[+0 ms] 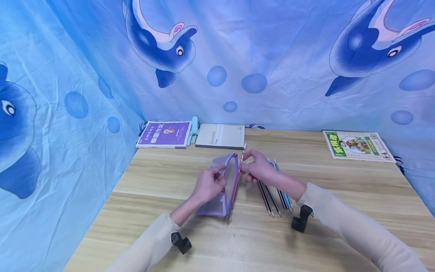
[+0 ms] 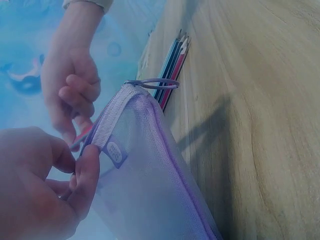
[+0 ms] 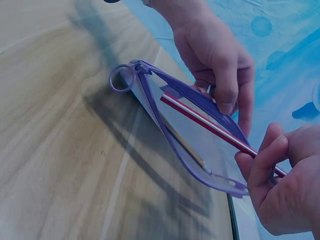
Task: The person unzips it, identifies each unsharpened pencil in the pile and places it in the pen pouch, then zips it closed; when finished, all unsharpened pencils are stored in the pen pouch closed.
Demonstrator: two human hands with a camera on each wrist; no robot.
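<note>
gold pencil [image 3: 186, 144] inside purple pouch [image 2: 155, 190]

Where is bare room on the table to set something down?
Bare wooden table shows between the loose pencils and the green booklet, and left of the purple mesh pencil case, in front of the purple book. Crowded: from the pencil case, past the red pencil, to the loose pencils.

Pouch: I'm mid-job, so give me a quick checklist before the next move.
1. Pouch mouth open: ok.
2. Left hand pinching the pouch's rim: ok.
3. Right hand gripping the red pencil: ok.
4. Red pencil's far end inside the pouch: cannot tell.
5. Loose pencils stowed: not ok, they lie outside on the table.
</note>
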